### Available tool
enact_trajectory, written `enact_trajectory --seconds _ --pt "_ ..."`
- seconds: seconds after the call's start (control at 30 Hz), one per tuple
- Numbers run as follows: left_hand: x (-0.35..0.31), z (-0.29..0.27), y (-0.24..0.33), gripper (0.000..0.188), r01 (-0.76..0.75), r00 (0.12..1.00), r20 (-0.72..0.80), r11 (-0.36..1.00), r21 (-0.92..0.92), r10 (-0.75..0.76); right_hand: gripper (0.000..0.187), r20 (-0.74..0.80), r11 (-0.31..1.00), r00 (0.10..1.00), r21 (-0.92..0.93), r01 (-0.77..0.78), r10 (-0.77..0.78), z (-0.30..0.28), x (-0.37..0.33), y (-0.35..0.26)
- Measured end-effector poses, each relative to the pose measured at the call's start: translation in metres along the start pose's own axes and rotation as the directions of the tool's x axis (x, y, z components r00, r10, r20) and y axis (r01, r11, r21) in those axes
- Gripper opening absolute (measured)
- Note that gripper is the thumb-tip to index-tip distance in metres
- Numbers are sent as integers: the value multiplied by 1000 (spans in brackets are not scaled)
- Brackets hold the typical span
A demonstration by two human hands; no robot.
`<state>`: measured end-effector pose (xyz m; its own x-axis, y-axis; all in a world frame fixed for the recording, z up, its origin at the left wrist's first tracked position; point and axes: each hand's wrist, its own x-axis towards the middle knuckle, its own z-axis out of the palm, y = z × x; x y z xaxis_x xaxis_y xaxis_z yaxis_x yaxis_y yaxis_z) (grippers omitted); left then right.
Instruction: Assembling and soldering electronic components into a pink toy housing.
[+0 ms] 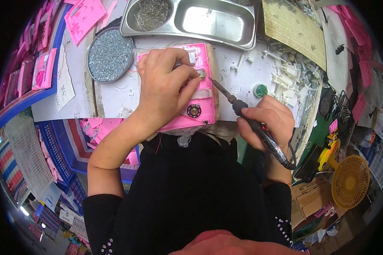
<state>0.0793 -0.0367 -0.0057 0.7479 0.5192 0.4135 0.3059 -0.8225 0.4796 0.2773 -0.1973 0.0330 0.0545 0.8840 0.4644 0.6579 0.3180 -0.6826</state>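
Note:
A pink plastic housing (pixel 202 102) lies on the white work surface in front of me, with a small round speaker (pixel 194 111) set in its near end. My left hand (pixel 164 85) rests on top of it, fingertips pinching something small near a metal contact at its right edge. My right hand (pixel 270 121) grips a black soldering iron (pixel 251 123) like a pen. Its thin tip reaches up and left to the spot by my left fingertips.
A round tin of small screws (pixel 110 54) sits to the left. A steel two-compartment tray (pixel 208 19) stands behind. White plastic parts (pixel 291 78) are heaped at right, pink parts (pixel 83 15) at the back left, and a yellow fan (pixel 349 180) low right.

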Motion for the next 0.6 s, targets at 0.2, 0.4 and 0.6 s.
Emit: enact_trajectory --seconds 0.2,0.4,0.6 --pt "-1 1 -1 13 17 1000 10 1000 -15 -17 27 -19 1000 1000 -1 1 -1 4 -1 4" --pt "-1 1 -1 13 11 1000 17 1000 3 -11 27 -14 1000 1000 10 9 -9 8 0 6" --pt "0 0 -1 16 -1 1000 10 1000 13 1 26 0 1000 1000 1 -13 13 7 3 4"
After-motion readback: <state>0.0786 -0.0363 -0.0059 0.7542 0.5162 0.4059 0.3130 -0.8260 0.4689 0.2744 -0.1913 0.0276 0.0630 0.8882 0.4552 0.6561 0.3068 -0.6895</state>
